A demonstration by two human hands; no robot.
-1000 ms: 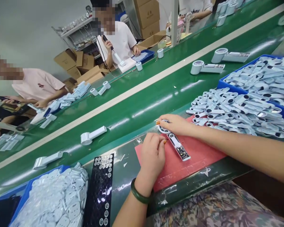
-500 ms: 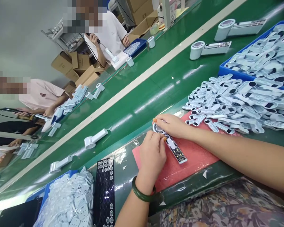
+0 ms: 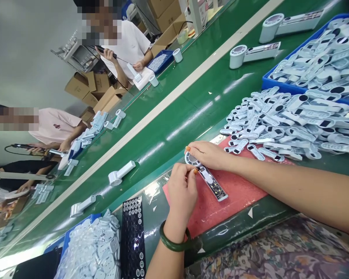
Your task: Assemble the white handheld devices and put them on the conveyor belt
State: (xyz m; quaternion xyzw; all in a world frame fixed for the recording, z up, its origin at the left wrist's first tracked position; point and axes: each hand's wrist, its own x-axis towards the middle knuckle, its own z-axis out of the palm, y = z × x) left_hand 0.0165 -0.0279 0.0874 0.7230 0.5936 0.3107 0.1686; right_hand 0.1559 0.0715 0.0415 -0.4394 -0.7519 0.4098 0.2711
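A flat white handheld part [image 3: 211, 181], with a round head and a long printed handle, lies on a red mat [image 3: 221, 201]. My right hand [image 3: 208, 154] rests over its round head and holds it down. My left hand [image 3: 182, 193], with a green bangle at the wrist, is closed in a pinch just beside the round head; what the fingertips hold is too small to make out. A black tray [image 3: 133, 236] of small round pieces lies to the left of that hand.
A heap of white parts [image 3: 279, 124] lies at the right, and more fill a blue bin [image 3: 317, 66]. Another blue bin [image 3: 90, 248] of white plates sits lower left. Assembled white units [image 3: 120, 173] lie on the green belt [image 3: 177, 120]. Other people work across it.
The view has shifted slightly. My left hand's pinch has moved up closer to the part's round head. My right hand stays on the part.
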